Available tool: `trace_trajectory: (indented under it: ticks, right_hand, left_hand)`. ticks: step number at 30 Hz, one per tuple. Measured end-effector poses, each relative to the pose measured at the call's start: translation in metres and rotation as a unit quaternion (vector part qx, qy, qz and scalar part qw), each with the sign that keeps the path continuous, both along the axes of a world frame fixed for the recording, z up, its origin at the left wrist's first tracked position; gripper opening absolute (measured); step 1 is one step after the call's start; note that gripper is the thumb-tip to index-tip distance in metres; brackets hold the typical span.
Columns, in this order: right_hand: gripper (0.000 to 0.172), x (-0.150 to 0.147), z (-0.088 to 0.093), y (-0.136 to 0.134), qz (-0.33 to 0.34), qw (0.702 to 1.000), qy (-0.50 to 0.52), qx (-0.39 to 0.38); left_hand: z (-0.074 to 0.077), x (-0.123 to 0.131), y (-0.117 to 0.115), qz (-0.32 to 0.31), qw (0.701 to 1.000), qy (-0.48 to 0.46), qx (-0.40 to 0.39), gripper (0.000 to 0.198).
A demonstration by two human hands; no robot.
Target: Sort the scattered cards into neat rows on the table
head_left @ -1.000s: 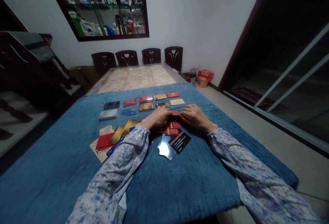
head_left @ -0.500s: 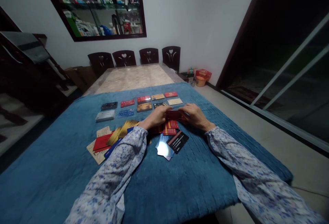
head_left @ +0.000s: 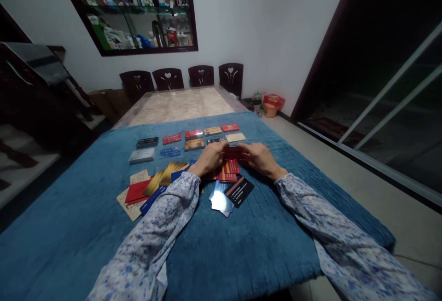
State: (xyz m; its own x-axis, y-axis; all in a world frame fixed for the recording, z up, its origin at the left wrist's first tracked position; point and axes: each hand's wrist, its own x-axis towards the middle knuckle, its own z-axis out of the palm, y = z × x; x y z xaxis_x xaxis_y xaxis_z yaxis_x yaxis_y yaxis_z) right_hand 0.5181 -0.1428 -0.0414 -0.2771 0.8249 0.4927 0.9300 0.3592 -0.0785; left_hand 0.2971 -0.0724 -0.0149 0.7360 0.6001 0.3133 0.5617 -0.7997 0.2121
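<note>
Between my two hands are dark red cards [head_left: 232, 153], pinched at their left end by my left hand [head_left: 211, 157] and at their right end by my right hand [head_left: 258, 156]. Just below them lie red cards with yellow stripes [head_left: 229, 170]. Nearer to me, a black card [head_left: 239, 191] overlaps shiny pale blue cards [head_left: 221, 199]. By my left forearm, gold cards [head_left: 169, 173], red cards [head_left: 137, 192], blue cards [head_left: 152, 199] and beige cards [head_left: 127, 204] are fanned out. My fingers hide part of a black card stack [head_left: 214, 141] behind them.
Small card stacks stand in two rows beyond my hands, among them a white stack [head_left: 142, 155], a brown stack [head_left: 194, 144] and a cream stack [head_left: 235, 137]. A blue cloth [head_left: 276, 246] covers the near table; bare marble tabletop [head_left: 186, 103] and chairs [head_left: 168, 79] lie behind.
My right hand's fingers have lowered and curled a little around the right end of the red cards. My left hand stays at the left end. The view has shifted slightly.
</note>
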Motion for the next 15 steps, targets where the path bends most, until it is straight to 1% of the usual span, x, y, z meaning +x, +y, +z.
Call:
trace_trajectory:
  ticks: [2,7,12,15]
  right_hand:
    - [0.038,-0.001,-0.001,0.0,0.0,1.0,-0.002,-0.011]
    - [0.041,-0.005,-0.003,0.001,-0.003,1.0,0.004,-0.021]
    - [0.048,-0.003,-0.004,0.0,-0.002,1.0,-0.005,-0.021]
    - [0.051,-0.001,-0.004,0.0,0.001,1.0,-0.013,-0.018]
  left_hand:
    - [0.0,0.0,0.0,0.004,1.0,0.008,0.01,0.034]
    - [-0.005,0.001,0.002,0.023,0.999,0.026,0.021,0.038]
    - [-0.012,0.005,0.005,0.022,1.0,-0.014,-0.006,0.034]
    - [-0.012,0.006,0.005,0.023,0.999,-0.026,-0.012,0.032]
